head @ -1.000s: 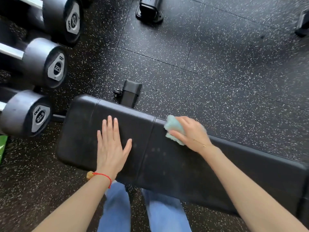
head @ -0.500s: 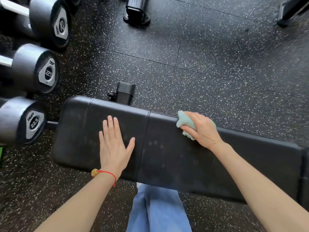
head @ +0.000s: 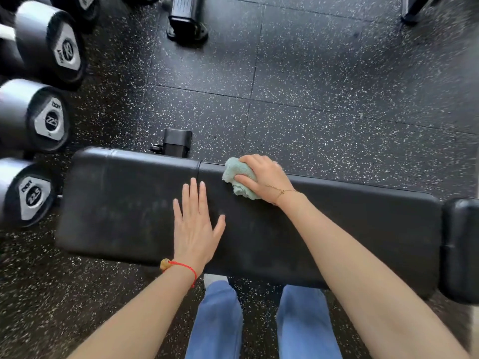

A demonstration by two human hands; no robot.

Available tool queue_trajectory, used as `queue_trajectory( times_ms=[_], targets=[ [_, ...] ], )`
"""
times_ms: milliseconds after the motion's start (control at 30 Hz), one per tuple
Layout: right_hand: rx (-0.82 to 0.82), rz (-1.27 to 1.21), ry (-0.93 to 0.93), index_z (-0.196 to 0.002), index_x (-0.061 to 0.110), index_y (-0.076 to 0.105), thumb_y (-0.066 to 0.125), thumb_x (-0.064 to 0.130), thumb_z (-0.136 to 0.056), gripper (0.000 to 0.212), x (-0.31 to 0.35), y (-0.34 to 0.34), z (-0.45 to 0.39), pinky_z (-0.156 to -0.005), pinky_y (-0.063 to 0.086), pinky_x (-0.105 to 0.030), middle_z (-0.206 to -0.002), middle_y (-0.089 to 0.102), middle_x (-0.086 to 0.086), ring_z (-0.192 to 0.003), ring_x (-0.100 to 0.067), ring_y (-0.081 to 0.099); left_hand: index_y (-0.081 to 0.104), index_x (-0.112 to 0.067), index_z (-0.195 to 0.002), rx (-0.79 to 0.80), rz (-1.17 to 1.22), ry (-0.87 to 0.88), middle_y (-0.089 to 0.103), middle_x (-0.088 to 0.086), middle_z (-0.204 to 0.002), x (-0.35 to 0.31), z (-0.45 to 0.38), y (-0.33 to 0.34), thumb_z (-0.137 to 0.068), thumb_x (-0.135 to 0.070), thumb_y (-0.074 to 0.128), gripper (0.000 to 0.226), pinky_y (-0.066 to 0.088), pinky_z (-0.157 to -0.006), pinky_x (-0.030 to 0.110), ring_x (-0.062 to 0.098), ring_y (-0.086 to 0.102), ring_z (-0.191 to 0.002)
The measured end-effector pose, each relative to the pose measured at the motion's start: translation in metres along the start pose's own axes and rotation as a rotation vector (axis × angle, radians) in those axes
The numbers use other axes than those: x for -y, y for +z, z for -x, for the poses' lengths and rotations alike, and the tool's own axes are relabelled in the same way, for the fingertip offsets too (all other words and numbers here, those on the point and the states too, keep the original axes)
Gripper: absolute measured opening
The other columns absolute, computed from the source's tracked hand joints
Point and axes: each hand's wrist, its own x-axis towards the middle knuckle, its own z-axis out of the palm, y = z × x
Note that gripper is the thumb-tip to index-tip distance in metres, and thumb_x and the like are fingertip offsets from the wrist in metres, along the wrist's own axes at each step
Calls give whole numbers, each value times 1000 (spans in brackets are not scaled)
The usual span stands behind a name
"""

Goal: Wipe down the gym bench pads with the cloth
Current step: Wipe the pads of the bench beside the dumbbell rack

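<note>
A black padded gym bench lies across the view, with a short seat pad [head: 121, 200] on the left and a long back pad [head: 350, 229] on the right. My right hand [head: 264, 177] holds a bunched pale green cloth [head: 237, 177] against the far edge of the long pad, just right of the seam. My left hand [head: 195, 224] rests flat on the bench at the seam, fingers straight and together, thumb spread.
Three black dumbbells [head: 49, 120] stick out from a rack on the left, close to the seat pad's end. A black bench foot [head: 177, 142] shows behind the seat pad, another base [head: 186, 19] farther back. A further pad [head: 461, 250] sits at the right end. Speckled rubber floor [head: 324, 99] surrounds.
My right hand has slid the cloth to the far edge of the long pad. My left hand now lies at the seam instead of on the seat pad. The camera has shifted.
</note>
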Motion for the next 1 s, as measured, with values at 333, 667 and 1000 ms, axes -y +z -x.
queue_trajectory(
  times_ms=[333, 667, 1000],
  targets=[
    [-29, 28, -5, -127, 22, 53, 53, 50, -94, 43, -149, -69, 105, -97, 36, -36, -127, 56, 7, -115, -18, 50, 6, -11, -156, 3, 13, 83, 0, 9, -164, -132, -1, 18, -96, -55, 20, 75, 13, -121, 52, 26, -2, -151],
    [-56, 17, 166, -129, 22, 50, 44, 61, -90, 56, -308, -142, 222, -97, 37, -31, -124, 52, 6, -113, -18, 46, 14, -7, -154, -99, 9, 123, 4, 15, -163, -278, 8, 53, -97, -46, 28, 71, 12, -120, 54, 29, 1, -151],
    [-281, -26, -28, -119, 9, 54, 46, 43, -96, 41, -313, -114, 218, -94, 38, -33, -112, 53, -7, -103, -24, 47, 20, -9, -154, -316, 68, 177, 14, 11, -162, -288, 8, 86, -95, -39, 35, 68, 10, -120, 55, 29, 5, -151]
  ],
)
